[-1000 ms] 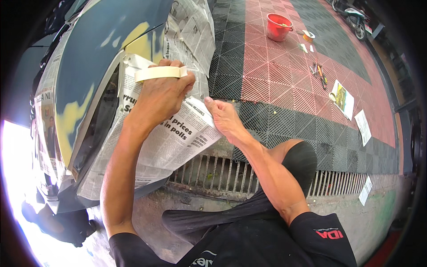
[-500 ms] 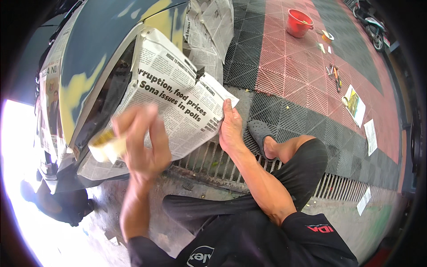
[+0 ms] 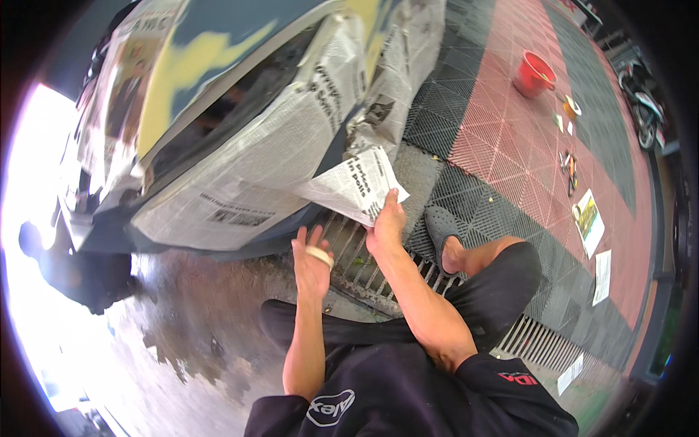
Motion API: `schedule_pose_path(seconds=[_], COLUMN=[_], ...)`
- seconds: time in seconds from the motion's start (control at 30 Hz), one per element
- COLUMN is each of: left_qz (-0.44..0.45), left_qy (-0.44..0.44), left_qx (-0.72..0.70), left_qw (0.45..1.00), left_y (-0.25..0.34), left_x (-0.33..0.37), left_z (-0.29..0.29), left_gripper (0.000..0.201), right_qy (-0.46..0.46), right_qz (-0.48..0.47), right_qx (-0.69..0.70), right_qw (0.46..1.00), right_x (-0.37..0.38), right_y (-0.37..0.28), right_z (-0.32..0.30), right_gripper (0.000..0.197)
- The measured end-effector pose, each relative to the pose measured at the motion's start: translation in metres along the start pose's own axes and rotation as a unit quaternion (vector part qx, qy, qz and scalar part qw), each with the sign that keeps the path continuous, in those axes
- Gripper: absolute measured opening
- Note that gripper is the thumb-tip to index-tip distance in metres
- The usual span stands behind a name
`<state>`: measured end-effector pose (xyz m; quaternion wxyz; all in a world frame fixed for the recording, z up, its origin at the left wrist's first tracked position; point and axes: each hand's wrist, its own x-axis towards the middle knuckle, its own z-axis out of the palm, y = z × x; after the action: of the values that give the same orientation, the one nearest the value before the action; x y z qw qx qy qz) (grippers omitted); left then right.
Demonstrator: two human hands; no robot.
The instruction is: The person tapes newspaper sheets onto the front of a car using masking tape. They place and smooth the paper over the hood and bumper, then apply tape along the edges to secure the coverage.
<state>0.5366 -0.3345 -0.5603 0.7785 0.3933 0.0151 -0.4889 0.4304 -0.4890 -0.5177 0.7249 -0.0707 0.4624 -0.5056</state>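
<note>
Right hand (image 3: 388,227) pinches the loose corner of a newspaper sheet (image 3: 284,153) while the left hand (image 3: 312,269) stands open.
From the view's centre, the right hand is at three o'clock, thumb pressed over the paper; the left is at seven, fingers spread, a cream tape roll (image 3: 319,256) against them, whether looped round them I cannot tell. The sheet spreads toward ten o'clock over a blue-and-yellow vehicle body (image 3: 226,47); a red bucket (image 3: 534,76) stands at two.

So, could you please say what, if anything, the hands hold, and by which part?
The right hand grips the newspaper by its loose outer corner; the left hand carries a tape roll, exact hold unclear.
</note>
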Motion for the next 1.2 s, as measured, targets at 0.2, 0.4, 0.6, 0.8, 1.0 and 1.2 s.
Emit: schedule_pose_path(seconds=[0.2, 0.4, 0.6, 0.8, 1.0, 1.2], left_qz=[0.036, 0.041, 0.085, 0.075, 0.087, 0.131], left_qy=[-0.081, -0.130, -0.081, 0.044, 0.185, 0.286], left_qx=[-0.136, -0.189, -0.143, -0.086, -0.017, 0.004], left_qw=[0.987, 0.973, 0.983, 0.993, 0.979, 0.949], left_y=[0.015, 0.008, 0.007, -0.009, -0.002, 0.044], left_x=[0.052, 0.056, 0.025, -0.016, -0.087, -0.198], left_z=[-0.002, -0.006, -0.019, -0.074, -0.105, -0.144], left_gripper=[0.040, 0.047, 0.050, 0.036, 0.027, 0.026], right_qy=[0.043, 0.068, 0.075, 0.136, 0.195, 0.124], right_qz=[0.026, 0.059, 0.096, 0.165, 0.213, 0.195], right_qx=[-0.083, -0.138, -0.222, -0.331, -0.482, -0.485], right_qw=[0.995, 0.986, 0.967, 0.919, 0.828, 0.843], right_x=[0.015, 0.016, 0.037, 0.041, 0.068, 0.090], right_y=[0.017, 0.038, 0.067, 0.095, 0.100, 0.100], right_z=[-0.029, -0.048, -0.099, -0.150, -0.200, -0.178], right_gripper=[0.037, 0.038, 0.040, 0.039, 0.047, 0.042])
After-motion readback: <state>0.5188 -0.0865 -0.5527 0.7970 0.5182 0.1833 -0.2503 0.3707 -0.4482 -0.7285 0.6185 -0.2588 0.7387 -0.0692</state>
